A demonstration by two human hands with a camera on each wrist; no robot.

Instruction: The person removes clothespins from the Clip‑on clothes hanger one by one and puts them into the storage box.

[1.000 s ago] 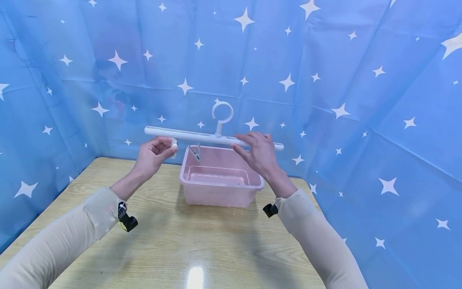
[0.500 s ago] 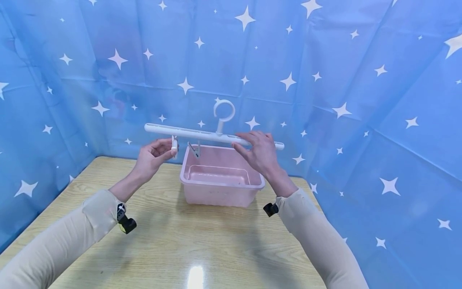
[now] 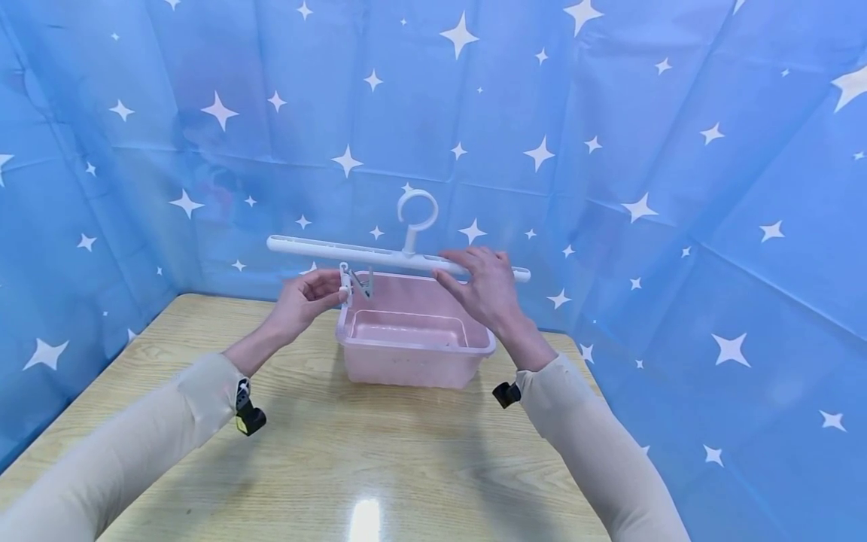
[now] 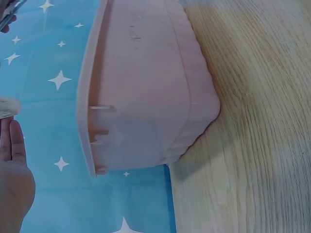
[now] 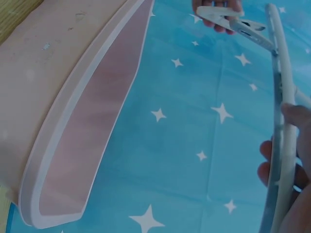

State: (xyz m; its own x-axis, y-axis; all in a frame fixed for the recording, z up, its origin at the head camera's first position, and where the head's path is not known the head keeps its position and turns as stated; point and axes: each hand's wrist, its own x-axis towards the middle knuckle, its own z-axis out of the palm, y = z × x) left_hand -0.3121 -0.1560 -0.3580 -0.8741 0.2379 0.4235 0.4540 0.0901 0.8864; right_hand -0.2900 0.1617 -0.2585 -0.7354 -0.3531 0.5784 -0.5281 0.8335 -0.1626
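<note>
My right hand (image 3: 484, 290) grips the right half of the bar of a white clothes hanger (image 3: 379, 257), which has a ring-shaped hook on top. In the head view the bar tilts slightly down to the right. A clip (image 3: 363, 284) hangs from the bar left of the hook. Just left of that clip, my left hand (image 3: 301, 305) pinches another white clip (image 3: 345, 284) between thumb and fingers. The right wrist view shows the pinched clip (image 5: 214, 13) overlapping the hanging one (image 5: 252, 35). Only part of my left hand (image 4: 14, 179) appears in the left wrist view.
Below the hanger, a pink plastic basin (image 3: 413, 366) stands on a wood-grain table (image 3: 352, 444). A blue curtain (image 3: 609, 90) with white stars encloses the back and sides. Each wrist wears a small black camera (image 3: 250, 418).
My left hand has moved right and slightly down with its clip, from under the bar's left part to beside the hanging clip. The right hand and hanger have barely moved.
</note>
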